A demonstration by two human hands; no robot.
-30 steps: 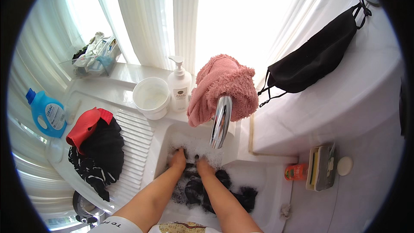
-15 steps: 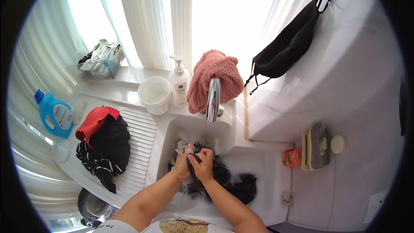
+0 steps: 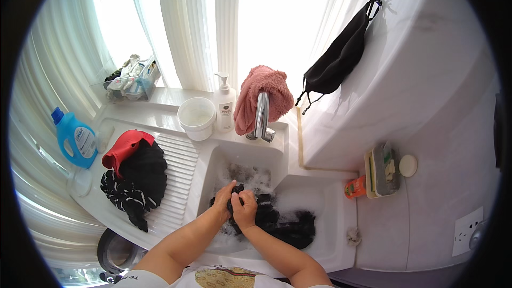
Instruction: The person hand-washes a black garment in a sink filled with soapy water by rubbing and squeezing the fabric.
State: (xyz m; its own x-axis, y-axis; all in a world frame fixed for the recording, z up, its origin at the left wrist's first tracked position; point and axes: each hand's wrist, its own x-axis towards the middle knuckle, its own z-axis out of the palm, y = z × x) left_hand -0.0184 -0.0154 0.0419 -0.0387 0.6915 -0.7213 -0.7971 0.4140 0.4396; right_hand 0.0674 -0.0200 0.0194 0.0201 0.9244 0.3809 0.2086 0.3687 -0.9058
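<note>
A wet black garment (image 3: 294,230) lies in soapy water in the white sink (image 3: 330,194). Both my hands are closed on one bunched part of it, over the left side of the basin. My left hand (image 3: 222,201) grips the cloth from the left, its fingers partly hidden. Right beside it, my right hand (image 3: 245,212) has its fingers curled round the same bunch, and a dark end pokes up between the two. The rest of the garment trails to the right. White suds (image 3: 248,175) float beyond my hands.
The chrome faucet (image 3: 261,117), draped with a pink towel (image 3: 269,82), stands behind the basin. On the ribbed washboard (image 3: 178,173) at left lie black and red clothes (image 3: 146,173). A white bucket (image 3: 196,122), pump bottle (image 3: 224,106) and blue detergent bottle (image 3: 76,137) stand around.
The head view has shifted a little. My hands have drawn the bunched cloth slightly nearer, away from the suds, and a dark end now sticks up between them.
</note>
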